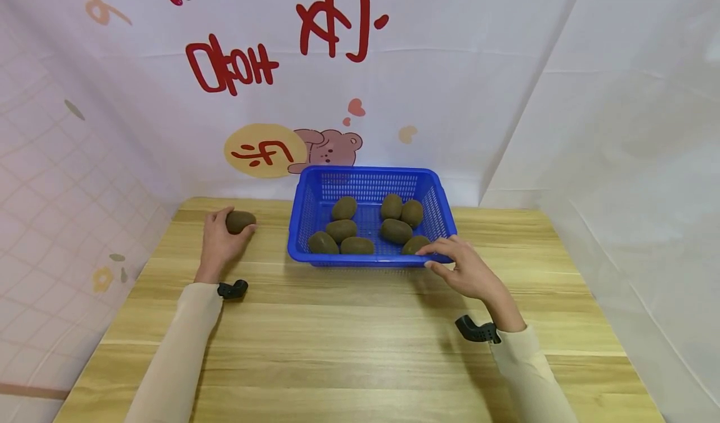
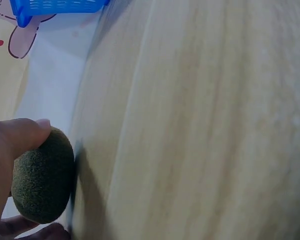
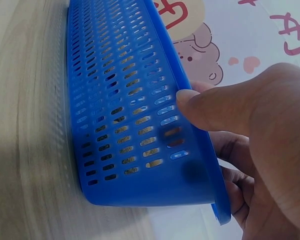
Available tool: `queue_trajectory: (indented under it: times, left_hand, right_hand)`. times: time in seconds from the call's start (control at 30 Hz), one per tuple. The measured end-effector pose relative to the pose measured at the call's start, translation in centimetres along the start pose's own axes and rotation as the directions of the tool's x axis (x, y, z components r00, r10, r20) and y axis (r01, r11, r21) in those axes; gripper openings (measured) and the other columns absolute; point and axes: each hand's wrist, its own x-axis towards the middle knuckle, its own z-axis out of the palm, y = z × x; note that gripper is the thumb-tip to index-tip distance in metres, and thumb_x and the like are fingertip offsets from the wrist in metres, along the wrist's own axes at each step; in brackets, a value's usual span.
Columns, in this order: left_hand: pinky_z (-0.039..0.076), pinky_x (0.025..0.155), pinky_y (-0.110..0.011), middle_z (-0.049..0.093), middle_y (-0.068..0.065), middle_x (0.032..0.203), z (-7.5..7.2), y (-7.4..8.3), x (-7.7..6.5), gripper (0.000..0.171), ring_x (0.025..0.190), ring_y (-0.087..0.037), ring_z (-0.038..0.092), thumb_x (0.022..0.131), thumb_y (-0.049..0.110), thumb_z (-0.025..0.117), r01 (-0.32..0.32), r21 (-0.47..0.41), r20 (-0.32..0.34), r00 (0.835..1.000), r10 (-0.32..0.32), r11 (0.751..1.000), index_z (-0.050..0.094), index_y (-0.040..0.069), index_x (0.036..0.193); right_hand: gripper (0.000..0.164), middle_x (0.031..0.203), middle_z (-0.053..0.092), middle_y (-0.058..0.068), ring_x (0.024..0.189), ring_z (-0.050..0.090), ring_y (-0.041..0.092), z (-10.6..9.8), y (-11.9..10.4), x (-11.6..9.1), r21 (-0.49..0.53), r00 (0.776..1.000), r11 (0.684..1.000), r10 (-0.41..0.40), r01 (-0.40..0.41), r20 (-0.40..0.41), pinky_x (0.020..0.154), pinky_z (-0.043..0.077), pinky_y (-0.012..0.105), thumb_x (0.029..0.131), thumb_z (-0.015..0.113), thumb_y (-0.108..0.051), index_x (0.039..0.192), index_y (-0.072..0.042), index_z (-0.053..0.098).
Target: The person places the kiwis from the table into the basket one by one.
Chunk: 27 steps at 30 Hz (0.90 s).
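At the table's far left, my left hand (image 1: 220,240) grips a brown fuzzy kiwi (image 1: 240,222), thumb on one side and fingers on the other. In the left wrist view that kiwi (image 2: 44,177) is at or just above the table surface; whether it touches I cannot tell. A blue plastic basket (image 1: 368,258) stands at the back middle with several kiwis (image 1: 396,230) inside. My right hand (image 1: 469,273) holds the basket's rim near its front right corner. In the right wrist view the thumb lies on the rim's outer side, and the other fingers reach over it, partly hidden.
The wooden table (image 1: 349,342) runs back to a white printed cloth (image 1: 439,79), with more white cloth on both sides. A dark strap mount sits on each wrist. Bare wood separates the left hand from the basket.
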Motion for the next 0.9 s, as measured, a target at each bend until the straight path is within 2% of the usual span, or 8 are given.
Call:
queue_trajectory:
  times: [0.17, 0.43, 0.73, 0.9]
  left_hand:
    - [0.048, 0.097, -0.070, 0.036, -0.031, 0.152, 0.0, -0.1, -0.1, 0.075, 0.129, -0.053, 0.043, 0.096, 0.040, 0.068, -0.005, -0.024, -0.019, 1.000, 0.005, 1.000, 0.038, 0.006, 0.157]
    - [0.048, 0.099, -0.069, 0.040, -0.029, 0.151, 0.0, 0.1, -0.3, 0.073, 0.130, -0.051, 0.043, 0.095, 0.039, 0.071, -0.019, -0.036, -0.046, 0.999, 0.018, 0.999, 0.043, 0.007, 0.155]
    - [0.048, 0.099, -0.066, 0.045, -0.030, 0.145, 0.0, 1.2, -0.1, 0.070, 0.126, -0.049, 0.047, 0.093, 0.036, 0.074, -0.086, -0.041, -0.078, 0.994, 0.082, 0.995, 0.049, 0.004, 0.150]
    - [0.051, 0.094, -0.058, 0.051, -0.030, 0.137, 0.0, 2.2, 0.1, 0.066, 0.119, -0.046, 0.052, 0.090, 0.029, 0.078, -0.139, -0.069, -0.125, 0.984, 0.130, 0.988, 0.054, 0.001, 0.145]
  right_hand:
    - [0.025, 0.109, 0.072, -0.007, 0.096, 0.057, 0.020, 0.1, 0.0, 0.0, 0.001, 1.000, 1.000, 0.000, 0.000, -0.002, 0.081, 0.041, 0.033, 0.094, 0.074, -0.012, 0.117, -0.023, 0.076]
    - [0.025, 0.108, 0.073, -0.005, 0.096, 0.058, 0.024, 0.2, -0.1, 0.0, 0.003, 1.000, 1.000, -0.010, 0.010, -0.004, 0.079, 0.042, 0.032, 0.094, 0.074, -0.012, 0.117, -0.022, 0.076]
    - [0.025, 0.107, 0.072, -0.008, 0.094, 0.055, 0.017, 0.0, -0.1, 0.0, -0.008, 1.000, 1.000, -0.006, 0.006, -0.012, 0.078, 0.042, 0.031, 0.094, 0.074, -0.012, 0.116, -0.024, 0.076]
    - [0.025, 0.106, 0.072, -0.007, 0.094, 0.057, 0.022, 0.0, -0.2, 0.0, -0.005, 1.000, 1.000, -0.010, 0.010, -0.019, 0.079, 0.042, 0.032, 0.094, 0.074, -0.011, 0.116, -0.024, 0.076]
